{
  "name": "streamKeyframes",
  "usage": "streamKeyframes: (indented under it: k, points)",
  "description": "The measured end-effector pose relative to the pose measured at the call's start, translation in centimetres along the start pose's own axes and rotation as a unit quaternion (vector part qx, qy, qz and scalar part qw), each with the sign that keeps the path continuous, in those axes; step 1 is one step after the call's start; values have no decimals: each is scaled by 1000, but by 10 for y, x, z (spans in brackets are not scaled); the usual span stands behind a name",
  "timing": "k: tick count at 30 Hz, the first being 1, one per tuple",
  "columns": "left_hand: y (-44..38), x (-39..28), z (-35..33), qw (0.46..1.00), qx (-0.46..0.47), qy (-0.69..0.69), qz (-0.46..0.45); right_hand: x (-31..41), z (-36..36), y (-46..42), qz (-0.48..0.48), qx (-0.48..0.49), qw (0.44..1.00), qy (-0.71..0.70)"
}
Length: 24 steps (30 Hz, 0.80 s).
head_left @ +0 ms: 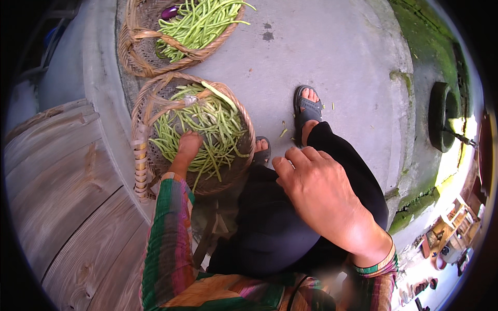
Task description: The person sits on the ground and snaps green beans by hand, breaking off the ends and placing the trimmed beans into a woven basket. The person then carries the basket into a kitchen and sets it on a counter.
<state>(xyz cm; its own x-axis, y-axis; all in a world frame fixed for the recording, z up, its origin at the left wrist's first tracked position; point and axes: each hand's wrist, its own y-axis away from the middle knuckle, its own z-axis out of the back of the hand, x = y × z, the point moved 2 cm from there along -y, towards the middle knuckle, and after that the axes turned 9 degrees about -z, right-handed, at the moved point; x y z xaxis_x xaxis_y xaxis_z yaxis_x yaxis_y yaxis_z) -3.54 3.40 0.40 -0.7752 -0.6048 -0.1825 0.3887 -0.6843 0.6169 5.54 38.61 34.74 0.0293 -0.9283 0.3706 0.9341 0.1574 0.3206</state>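
Observation:
My left hand (pixel 190 144) reaches down into the nearer wicker basket (pixel 250 128), its fingers curled among the cut green bean pieces (pixel 221 128). Whether it grips any of them is hidden by the hand itself. Above my dark-trousered knee, close to the camera, my right hand (pixel 315 182) hangs back-up with bent fingers. Its palm faces away, so anything inside it cannot be seen. One longer, paler bean (pixel 219 94) lies across the top of the pile near the basket's far rim.
A second wicker basket (pixel 123 46) beyond holds long whole beans (pixel 198 29) and a purple eggplant (pixel 169 13). Wooden planks (pixel 70 163) stand at left. Bean scraps (pixel 283 132) lie on concrete by my sandalled foot (pixel 308 105). A mossy channel (pixel 422 54) and dark ring (pixel 439 116) are right.

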Motion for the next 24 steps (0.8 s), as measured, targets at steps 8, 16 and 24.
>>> streamKeyframes:
  k: [8, 16, 24]
  points:
    - [47, -34, 48, 574, -336, 656, 358, -2, -1, 0, -7, -9, 1000, 16]
    - [61, -113, 108, 374, -304, 863, 155, -21, 1, -9, -98, -7, 990, -99]
    - [33, -166, 139, 418, -256, 867, 89, -42, 9, -7, -166, 9, 980, -112]
